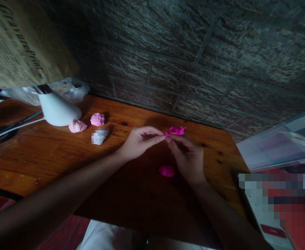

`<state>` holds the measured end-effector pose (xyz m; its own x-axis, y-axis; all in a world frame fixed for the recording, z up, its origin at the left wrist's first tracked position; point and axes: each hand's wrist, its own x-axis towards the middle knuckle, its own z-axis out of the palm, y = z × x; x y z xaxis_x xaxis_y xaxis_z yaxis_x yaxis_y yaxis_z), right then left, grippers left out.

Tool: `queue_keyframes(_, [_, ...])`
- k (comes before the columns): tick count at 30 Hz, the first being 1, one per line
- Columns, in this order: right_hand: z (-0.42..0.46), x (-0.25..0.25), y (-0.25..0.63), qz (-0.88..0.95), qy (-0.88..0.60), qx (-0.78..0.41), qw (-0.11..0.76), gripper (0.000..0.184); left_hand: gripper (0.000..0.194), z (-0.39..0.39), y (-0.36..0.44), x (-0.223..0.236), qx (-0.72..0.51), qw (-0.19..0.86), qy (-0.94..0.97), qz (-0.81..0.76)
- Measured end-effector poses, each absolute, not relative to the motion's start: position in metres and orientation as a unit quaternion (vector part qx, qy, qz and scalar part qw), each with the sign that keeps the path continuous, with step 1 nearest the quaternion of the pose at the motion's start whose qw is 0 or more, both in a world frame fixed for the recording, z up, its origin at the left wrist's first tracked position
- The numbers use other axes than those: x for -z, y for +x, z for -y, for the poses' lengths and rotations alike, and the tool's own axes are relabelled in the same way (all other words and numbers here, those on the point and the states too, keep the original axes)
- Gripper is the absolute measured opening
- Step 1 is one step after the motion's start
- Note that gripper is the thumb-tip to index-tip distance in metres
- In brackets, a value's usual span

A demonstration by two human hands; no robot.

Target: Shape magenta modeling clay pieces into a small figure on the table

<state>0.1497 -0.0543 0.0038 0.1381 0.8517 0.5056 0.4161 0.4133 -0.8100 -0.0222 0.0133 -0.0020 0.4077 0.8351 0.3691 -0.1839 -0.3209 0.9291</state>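
Head view: left hand [139,142] and right hand [190,159], each closed to a thumb-and-finger pinch, jointly grip a small magenta piece [166,134] over the wooden table [63,152]. Relative to this piece, a magenta scrap [177,131] lies near at 2 o'clock, a magenta lump [166,171] at 6 o'clock, and a pink lump [97,119] well apart at 9 o'clock.

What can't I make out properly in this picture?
All in the head view:
- Small magenta piece: tiny and partly covered by the left hand and right hand; exact shape unclear.
- Pale lump: surface masked by pixelation.
- Printed shade: cut off by the top and left edges; its smaller print is blurred.
- Clear plastic: partly hidden behind the white stand; contents unclear.
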Motion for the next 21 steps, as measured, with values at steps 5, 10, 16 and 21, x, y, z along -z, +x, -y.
queue_keyframes(5, [0.0555,-0.0066,0.1492,0.647,-0.493,-0.169,0.557,0.015,0.020,-0.0144,-0.0224,0.0015,-0.475,0.560,0.635,-0.240])
queue_keyframes(10, [0.0567,-0.0095,0.1496,0.675,-0.483,-0.138,0.541,0.018,0.018,-0.0149,-0.0224,0.0021,-0.469,0.581,0.624,-0.231])
queue_keyframes(16, [0.0562,-0.0096,0.1512,0.687,-0.469,-0.132,0.539,0.021,0.014,-0.0143,-0.0222,-0.0008,-0.474,0.586,0.621,-0.216])
queue_keyframes(21, [0.0553,-0.0102,0.1494,0.669,-0.464,-0.140,0.564,0.020,0.014,-0.0145,-0.0229,-0.0007,-0.483,0.562,0.638,-0.208])
